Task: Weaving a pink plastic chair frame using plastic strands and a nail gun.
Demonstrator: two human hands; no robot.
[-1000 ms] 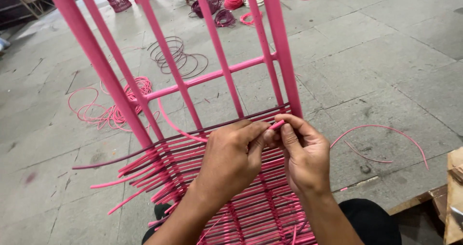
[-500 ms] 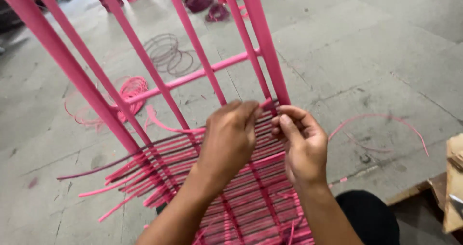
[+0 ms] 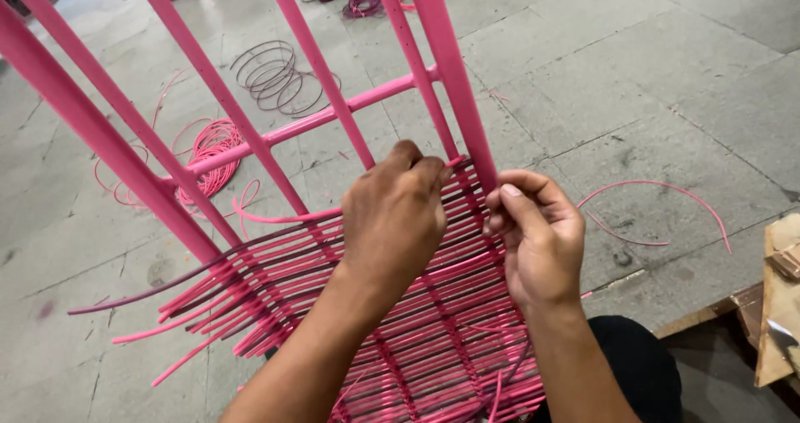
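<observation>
Pinching a pink strand end (image 3: 452, 163) w/ closed fingers, the left hand (image 3: 396, 215) sits at the top edge of the woven pink strips (image 3: 433, 323), just left of the frame's right upright. Right hand (image 3: 537, 235) is beside that upright of the pink metal frame (image 3: 312, 123), fingers (image 3: 508, 202) curled narrow near the post; can't tell if they grip a strand. Loose strip ends (image 3: 150, 323) stick out at left. Cord coils (image 3: 212, 144) and a curved pink strip (image 3: 667, 191) lie on the concrete floor (image 3: 650, 65).
</observation>
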